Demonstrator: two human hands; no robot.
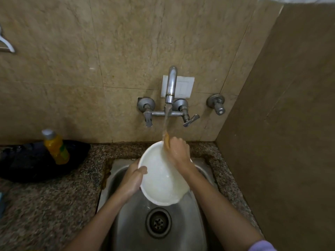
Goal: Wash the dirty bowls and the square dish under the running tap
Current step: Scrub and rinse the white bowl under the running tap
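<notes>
A white round bowl (161,180) is tilted over the steel sink (130,223), its inside wet. My left hand (133,179) grips its left rim, thumb inside and fingers behind. My right hand (178,153) is at the bowl's far rim and holds an orange-yellow scrubber (167,141) against it. Water streams from the wall tap (171,86) onto the scrubber and the hand. No other bowl or square dish is in view.
A yellow dish-soap bottle (55,146) stands in front of a black bag (27,160) on the granite counter (54,205) at left. The tap handles (190,120) are on the tiled wall. A brown side wall (281,142) closes the right. The drain (158,222) is open.
</notes>
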